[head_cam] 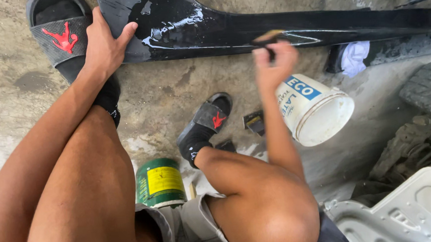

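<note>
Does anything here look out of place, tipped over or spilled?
The white bucket lies on its side on the concrete floor, just behind the right hand. Nothing visibly spills from it. The green can stands upright.

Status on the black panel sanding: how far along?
Done: the panel's left end looks wet and glossy. In hand: left hand braces that end; right hand holds a small block against the middle edge. Left: the stretch to the right looks duller, apparently unworked. White bucket lies tipped nearby.
</note>
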`<state>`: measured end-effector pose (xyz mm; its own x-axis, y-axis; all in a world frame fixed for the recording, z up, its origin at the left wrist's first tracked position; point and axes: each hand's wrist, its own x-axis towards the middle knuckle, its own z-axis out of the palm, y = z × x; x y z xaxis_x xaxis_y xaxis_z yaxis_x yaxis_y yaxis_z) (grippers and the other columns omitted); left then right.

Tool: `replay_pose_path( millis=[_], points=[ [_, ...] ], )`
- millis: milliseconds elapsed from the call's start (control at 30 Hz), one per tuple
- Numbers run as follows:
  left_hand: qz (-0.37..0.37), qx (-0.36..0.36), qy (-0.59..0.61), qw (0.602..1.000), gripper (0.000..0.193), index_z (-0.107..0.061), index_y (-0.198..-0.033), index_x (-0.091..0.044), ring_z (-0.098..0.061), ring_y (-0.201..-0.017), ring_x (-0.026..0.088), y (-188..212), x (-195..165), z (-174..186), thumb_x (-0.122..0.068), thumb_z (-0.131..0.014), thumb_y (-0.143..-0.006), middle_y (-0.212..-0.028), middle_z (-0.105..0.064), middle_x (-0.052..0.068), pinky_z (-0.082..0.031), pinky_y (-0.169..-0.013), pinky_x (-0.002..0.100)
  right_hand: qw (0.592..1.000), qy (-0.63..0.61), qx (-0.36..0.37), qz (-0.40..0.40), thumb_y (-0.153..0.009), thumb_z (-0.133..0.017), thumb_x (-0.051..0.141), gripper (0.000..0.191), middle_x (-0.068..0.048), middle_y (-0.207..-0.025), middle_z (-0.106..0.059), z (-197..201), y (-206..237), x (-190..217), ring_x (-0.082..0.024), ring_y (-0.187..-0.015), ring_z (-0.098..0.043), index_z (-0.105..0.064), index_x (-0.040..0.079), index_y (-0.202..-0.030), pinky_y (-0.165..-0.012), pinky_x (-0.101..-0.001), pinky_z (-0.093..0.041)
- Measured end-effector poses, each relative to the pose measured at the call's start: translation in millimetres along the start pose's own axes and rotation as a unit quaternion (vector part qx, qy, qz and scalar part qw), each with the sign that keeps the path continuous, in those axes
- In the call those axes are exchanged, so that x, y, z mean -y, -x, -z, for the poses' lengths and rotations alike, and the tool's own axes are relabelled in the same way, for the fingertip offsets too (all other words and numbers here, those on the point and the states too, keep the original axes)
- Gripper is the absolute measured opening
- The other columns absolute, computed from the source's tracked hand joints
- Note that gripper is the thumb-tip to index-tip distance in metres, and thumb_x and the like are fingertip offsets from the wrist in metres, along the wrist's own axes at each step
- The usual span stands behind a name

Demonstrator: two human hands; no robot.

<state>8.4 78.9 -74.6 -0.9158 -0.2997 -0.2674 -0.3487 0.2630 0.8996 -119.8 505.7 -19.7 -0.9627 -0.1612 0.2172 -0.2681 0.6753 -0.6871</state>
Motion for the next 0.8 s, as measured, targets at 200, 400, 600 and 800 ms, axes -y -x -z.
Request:
replay_pose_path(
  millis=[200,400,600,800],
  points=[
    [0.005,-0.004,-0.015,1.000,0.060,-0.045,-0.135,0.012,-0.071,-0.111,0.043,1.3,4.9,-3.0,-0.030,-0.081,-0.111,-0.118,-0.070,0.031,-0.056,-0.097,0.043,0.958,-0.025,-0.222,-0.181,-0.092,-0.084,0.018,0.025,-0.005,-0.097,-0.069,78.8,-65.4,-101.5,-0.016,-0.085,-0.063,-0.066,0.004,-0.103,-0.077,-0.0310,-0.055],
    [-0.018,-0.011,-0.035,0.999,0.061,-0.041,-0.133,0.015,-0.069,-0.112,0.047,1.6,11.0,-1.9,-0.026,-0.080,-0.108,-0.119,-0.068,0.034,-0.055,-0.098,0.045,0.869,-0.280,-0.205,-0.354,-0.089,-0.077,0.028,0.037,-0.002,-0.100,-0.061,-22.2,12.3,-13.6,-0.012,-0.089,-0.061,-0.051,0.011,-0.110,-0.073,-0.0358,-0.054],
    [-0.010,0.009,0.006,1.000,0.062,-0.039,-0.138,0.012,-0.071,-0.117,0.044,4.2,9.4,0.0,-0.026,-0.078,-0.109,-0.124,-0.070,0.032,-0.056,-0.102,0.044,0.808,-0.347,-0.231,-0.416,-0.092,-0.080,0.036,0.040,-0.002,-0.074,-0.052,6.3,-9.1,-29.4,-0.013,-0.055,-0.045,-0.051,0.009,-0.097,-0.065,-0.0395,-0.061],
    [0.014,0.003,0.002,1.000,0.068,-0.036,-0.142,0.012,-0.070,-0.108,0.046,0.5,5.7,0.3,-0.027,-0.080,-0.108,-0.117,-0.070,0.032,-0.056,-0.096,0.045,0.836,-0.247,-0.273,-0.407,-0.092,-0.075,0.037,0.035,-0.003,-0.088,-0.064,58.5,-65.8,-90.4,-0.013,-0.071,-0.064,-0.054,0.010,-0.104,-0.065,-0.0319,-0.058]
  ],
)
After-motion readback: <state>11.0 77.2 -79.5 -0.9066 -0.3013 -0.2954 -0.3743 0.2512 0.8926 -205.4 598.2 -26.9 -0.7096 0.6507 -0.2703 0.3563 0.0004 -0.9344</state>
